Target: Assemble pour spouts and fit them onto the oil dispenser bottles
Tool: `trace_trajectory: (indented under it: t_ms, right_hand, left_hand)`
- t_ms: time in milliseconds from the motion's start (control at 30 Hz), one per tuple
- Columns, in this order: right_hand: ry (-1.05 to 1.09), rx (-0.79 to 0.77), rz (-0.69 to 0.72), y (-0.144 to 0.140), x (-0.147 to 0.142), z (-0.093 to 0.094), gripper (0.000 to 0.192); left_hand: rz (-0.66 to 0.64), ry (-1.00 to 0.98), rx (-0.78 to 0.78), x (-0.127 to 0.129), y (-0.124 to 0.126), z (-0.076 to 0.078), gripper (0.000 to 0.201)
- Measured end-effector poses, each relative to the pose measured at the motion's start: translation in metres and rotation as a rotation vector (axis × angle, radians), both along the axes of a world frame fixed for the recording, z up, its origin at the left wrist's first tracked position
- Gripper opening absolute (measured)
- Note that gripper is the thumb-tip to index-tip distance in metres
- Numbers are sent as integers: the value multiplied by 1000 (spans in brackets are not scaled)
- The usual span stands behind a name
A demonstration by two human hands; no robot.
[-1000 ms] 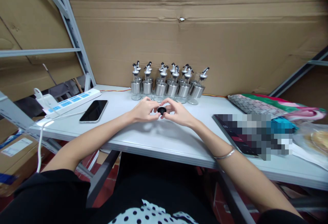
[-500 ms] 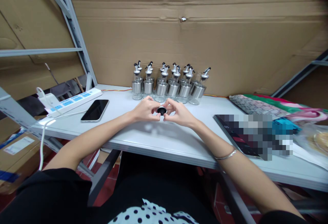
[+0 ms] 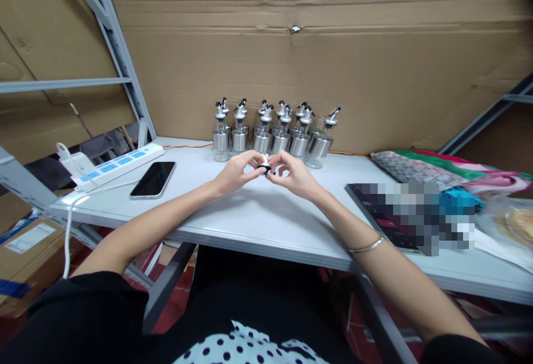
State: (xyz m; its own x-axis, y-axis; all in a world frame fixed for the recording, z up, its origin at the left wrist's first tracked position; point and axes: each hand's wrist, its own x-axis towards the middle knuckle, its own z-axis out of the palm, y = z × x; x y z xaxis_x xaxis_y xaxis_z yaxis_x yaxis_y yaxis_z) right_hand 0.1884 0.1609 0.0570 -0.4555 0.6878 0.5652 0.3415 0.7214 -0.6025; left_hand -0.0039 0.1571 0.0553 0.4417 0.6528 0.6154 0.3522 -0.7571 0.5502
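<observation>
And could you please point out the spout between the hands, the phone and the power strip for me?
Spout (image 3: 264,167): head view, on its dark lower part.
Phone (image 3: 153,179): head view, middle of its dark screen.
Power strip (image 3: 117,164): head view, on its socket face.

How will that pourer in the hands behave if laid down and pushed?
Probably light: the left hand and right hand have only fingertips on the small pourer. It seems apt to roll, given its round black collar. The pale, shiny top looks stiff, perhaps slippery.
</observation>
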Motion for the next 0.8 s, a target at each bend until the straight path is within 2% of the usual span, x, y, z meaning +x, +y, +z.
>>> trace_trajectory:
  t_ms: [67, 200, 300, 400, 500, 633, 700, 800]
  right_hand:
    - [-2, 26, -17, 3, 1, -1, 16]
    - [-121, 92, -14, 5, 3, 1, 12]
    - [-269, 101, -113, 9, 7, -1, 14]
    - [-518, 86, -251, 17, 13, -8, 18]
    - [-734, 30, -259, 22, 18, -14, 20]
    - [-780, -64, -209, 22, 22, -12, 19]
    - [-786, -99, -240, 21, 23, -9, 16]
    - [-819, -126, -323, 19, 22, -7, 12]
  left_hand:
    - [-44, -74, -98, 2, 1, -2, 23]
    - [-151, -246, -444, 6, 6, -9, 29]
    - [-155, -343, -597, 7, 8, -12, 30]
    - [-147, -388, -642, 8, 8, -13, 28]
    - [-113, -450, -670, 9, 9, -13, 30]
    - [-35, -519, -739, 9, 13, -16, 22]
    - [-10, -501, -739, 8, 15, -17, 15]
    - [-23, -452, -702, 8, 16, -19, 16]
